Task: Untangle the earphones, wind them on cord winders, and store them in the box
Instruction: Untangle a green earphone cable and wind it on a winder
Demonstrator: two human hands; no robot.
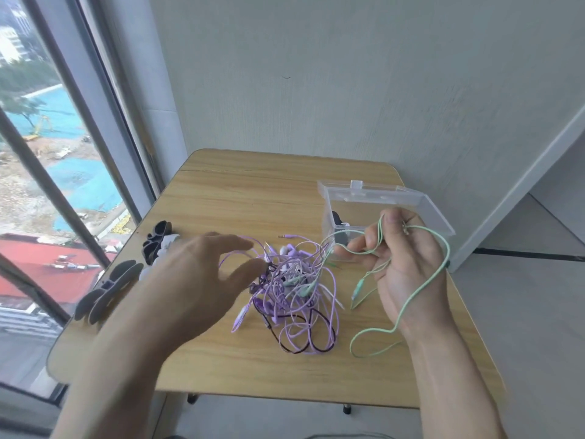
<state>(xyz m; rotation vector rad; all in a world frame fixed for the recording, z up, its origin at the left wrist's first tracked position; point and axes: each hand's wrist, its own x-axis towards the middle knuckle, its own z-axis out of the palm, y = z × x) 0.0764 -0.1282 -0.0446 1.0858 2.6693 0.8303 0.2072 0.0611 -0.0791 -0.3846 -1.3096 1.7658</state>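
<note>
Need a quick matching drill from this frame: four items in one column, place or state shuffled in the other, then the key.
Column 1
1. green earphone cord
2. purple tangle
3. clear box
4. dark cord winders

Column 2
A. heaped at the table's middle
B. open, at the table's far right
C. gripped in the right hand
D. lying along the table's left edge

Pairs: 1-C, 2-A, 3-B, 4-D
</note>
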